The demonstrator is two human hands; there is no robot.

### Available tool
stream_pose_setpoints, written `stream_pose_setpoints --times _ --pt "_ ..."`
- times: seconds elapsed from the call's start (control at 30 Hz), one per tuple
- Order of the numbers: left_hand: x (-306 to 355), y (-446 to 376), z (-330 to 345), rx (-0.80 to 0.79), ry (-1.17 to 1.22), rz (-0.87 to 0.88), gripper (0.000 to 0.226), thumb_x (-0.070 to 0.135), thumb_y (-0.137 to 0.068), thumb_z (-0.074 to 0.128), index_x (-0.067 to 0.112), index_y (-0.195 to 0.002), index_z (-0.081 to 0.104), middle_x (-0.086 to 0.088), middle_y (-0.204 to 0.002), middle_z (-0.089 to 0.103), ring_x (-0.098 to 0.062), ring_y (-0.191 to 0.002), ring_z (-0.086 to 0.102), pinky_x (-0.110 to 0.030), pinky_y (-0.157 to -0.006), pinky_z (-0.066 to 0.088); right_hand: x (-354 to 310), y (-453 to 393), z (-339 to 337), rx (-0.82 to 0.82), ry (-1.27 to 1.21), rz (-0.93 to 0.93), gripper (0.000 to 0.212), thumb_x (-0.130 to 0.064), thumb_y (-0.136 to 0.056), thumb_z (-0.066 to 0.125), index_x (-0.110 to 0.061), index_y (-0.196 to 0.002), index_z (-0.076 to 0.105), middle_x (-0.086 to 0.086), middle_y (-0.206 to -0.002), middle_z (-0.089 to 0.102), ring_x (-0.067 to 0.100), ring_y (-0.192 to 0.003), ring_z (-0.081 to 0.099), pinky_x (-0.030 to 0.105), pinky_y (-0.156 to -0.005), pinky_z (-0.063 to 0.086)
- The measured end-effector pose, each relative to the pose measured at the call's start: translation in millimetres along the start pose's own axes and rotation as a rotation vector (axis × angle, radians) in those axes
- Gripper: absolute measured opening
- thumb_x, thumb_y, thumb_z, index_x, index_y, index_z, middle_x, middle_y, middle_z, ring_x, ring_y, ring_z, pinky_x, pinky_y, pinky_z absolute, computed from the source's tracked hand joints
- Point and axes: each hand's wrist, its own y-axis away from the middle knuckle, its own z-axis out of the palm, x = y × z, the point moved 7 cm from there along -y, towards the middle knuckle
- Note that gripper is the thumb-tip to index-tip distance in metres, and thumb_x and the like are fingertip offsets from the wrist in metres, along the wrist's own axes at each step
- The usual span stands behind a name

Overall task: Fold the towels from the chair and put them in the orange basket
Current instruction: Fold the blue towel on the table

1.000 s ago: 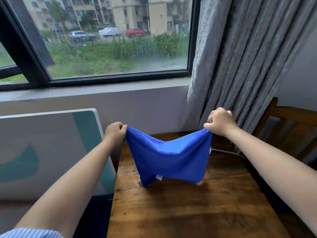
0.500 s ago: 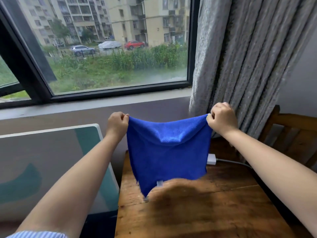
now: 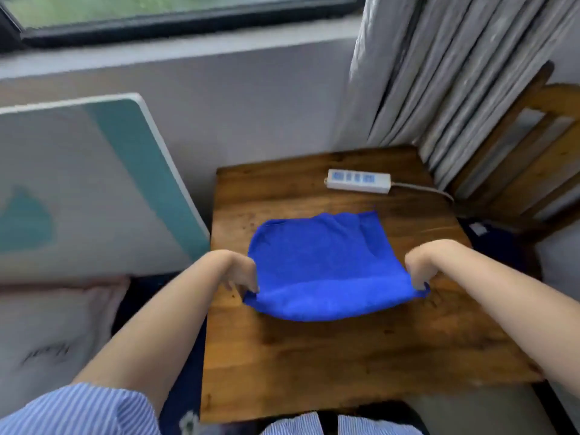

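Observation:
A blue towel lies spread on the small wooden table, its far edge flat on the wood and its near edge lifted slightly. My left hand pinches the near left corner. My right hand pinches the near right corner. Both hands hover just above the tabletop with fingers curled down onto the cloth. The wooden chair stands at the right beyond the table; a dark blue cloth shows on its seat. No orange basket is in view.
A white power strip with its cable lies at the table's far edge. A grey curtain hangs behind the table. A white and teal board leans against the wall at left, with a pale cushion below it.
The towel hung upright in the air between my raised hands; now both hands have come down and toward me, laying it on the table. The view has tipped down from the window.

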Motion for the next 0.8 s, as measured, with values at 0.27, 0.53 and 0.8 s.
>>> stream_pose_setpoints --times 0.27,0.53,0.8 --pt "0.6 -38.9 5.7 0.24 -0.194 0.025 0.038 0.026 -0.099 0.039 0.002 -0.126 0.052 -0.012 -0.13 0.054 -0.025 -0.11 0.052 -0.028 -0.082 0.044 -27.6 -46.5 0.7 0.174 -0.046 -0.086 0.034 -0.027 -0.094 0.043 0.0 -0.107 0.06 0.014 -0.116 0.062 0.029 -0.105 0.058 0.031 -0.081 0.045" --pt "10.8 -71.6 -37.0 0.423 -0.119 0.103 0.019 0.019 -0.096 0.038 0.012 -0.098 0.055 -0.006 -0.096 0.052 -0.024 -0.087 0.049 -0.034 -0.074 0.041 -33.0 -91.9 -28.0 0.165 -0.179 -0.095 0.03 -0.024 -0.094 0.04 -0.014 -0.066 0.04 -0.002 -0.068 0.039 0.018 -0.068 0.042 0.024 -0.053 0.031" --pt "13.4 -100.9 -71.2 0.616 -0.051 0.004 0.026 0.012 -0.094 0.035 0.004 -0.101 0.058 -0.012 -0.104 0.056 -0.029 -0.096 0.054 -0.035 -0.073 0.043 -12.3 -129.4 -61.9 0.199 -0.281 -0.141 0.024 -0.025 -0.094 0.042 -0.016 -0.072 0.047 0.001 -0.085 0.05 0.018 -0.085 0.045 0.026 -0.067 0.036"
